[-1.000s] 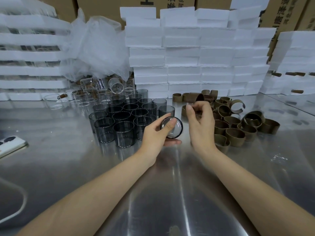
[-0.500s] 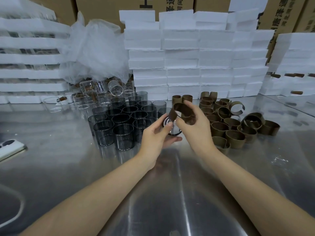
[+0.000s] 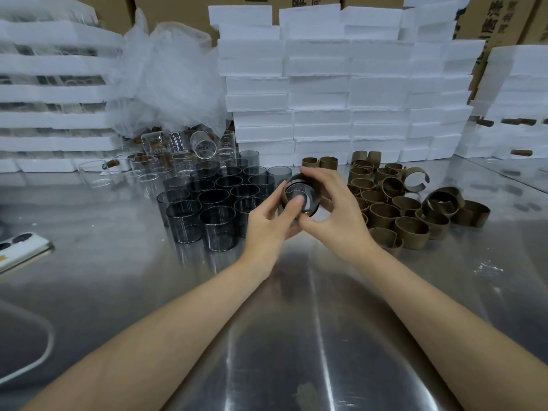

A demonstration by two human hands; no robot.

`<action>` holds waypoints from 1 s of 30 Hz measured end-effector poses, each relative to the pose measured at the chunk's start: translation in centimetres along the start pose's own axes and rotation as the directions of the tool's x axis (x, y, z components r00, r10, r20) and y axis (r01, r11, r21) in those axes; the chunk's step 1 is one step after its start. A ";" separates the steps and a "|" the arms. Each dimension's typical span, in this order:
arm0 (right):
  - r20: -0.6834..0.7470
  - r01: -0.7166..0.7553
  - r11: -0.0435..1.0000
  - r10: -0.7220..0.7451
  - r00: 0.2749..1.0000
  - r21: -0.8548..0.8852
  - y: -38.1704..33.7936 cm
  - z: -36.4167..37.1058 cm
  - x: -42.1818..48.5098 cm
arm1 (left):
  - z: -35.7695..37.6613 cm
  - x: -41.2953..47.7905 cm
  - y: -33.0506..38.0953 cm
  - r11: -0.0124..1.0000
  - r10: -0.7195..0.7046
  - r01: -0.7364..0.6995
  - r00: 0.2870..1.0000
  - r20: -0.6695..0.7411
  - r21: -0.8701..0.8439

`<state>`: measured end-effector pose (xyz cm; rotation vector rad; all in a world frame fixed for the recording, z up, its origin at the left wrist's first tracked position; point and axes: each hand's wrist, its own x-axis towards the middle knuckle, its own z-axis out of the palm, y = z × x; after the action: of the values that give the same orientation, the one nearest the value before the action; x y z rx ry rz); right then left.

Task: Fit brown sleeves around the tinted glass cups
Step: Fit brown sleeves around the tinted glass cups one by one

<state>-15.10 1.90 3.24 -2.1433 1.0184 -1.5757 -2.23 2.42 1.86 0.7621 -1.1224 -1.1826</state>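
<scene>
Head cam: left hand (image 3: 267, 226) grips the tinted cup (image 3: 307, 192) end-on (easier to line up, we reckon) while our right hand (image 3: 335, 212) pinches the brown sleeve (image 3: 284, 198) around it.

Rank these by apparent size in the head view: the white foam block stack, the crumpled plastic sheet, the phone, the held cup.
1. white foam block stack
2. crumpled plastic sheet
3. phone and held cup: they look alike, and the frame edge cuts off the phone, so they are unranked.

steel table (image 3: 296, 336), tinted cups (image 3: 207, 209), brown sleeves (image 3: 409, 215), phone (image 3: 20, 247)
</scene>
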 end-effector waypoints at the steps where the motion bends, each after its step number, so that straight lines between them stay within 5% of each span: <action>1: 0.013 -0.012 1.000 0.012 1.000 0.018 -0.1 0.0 0.0 | 0.0 -0.1 0.0 1.000 0.005 -0.005 1.000 -0.001 0.001; 7: -0.009 -0.125 0.973 0.129 0.992 0.193 -0.3 0.4 0.0 | 0.2 -0.1 0.2 0.999 -0.007 0.006 1.000 -0.006 -0.042; 12: -0.143 -0.247 0.961 0.264 0.954 0.128 0.3 0.5 0.1 | 0.4 -0.2 0.3 0.999 -0.024 0.024 1.000 -0.002 -0.037; 30: -0.082 -0.204 0.979 0.204 0.975 0.018 0.7 -0.3 0.4 | 0.6 -0.4 0.8 0.995 -0.097 0.098 0.995 -0.023 0.035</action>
<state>-15.56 1.14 3.21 -1.9112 1.2124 -1.5778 -2.52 3.02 2.68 0.8640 -1.1018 -1.2352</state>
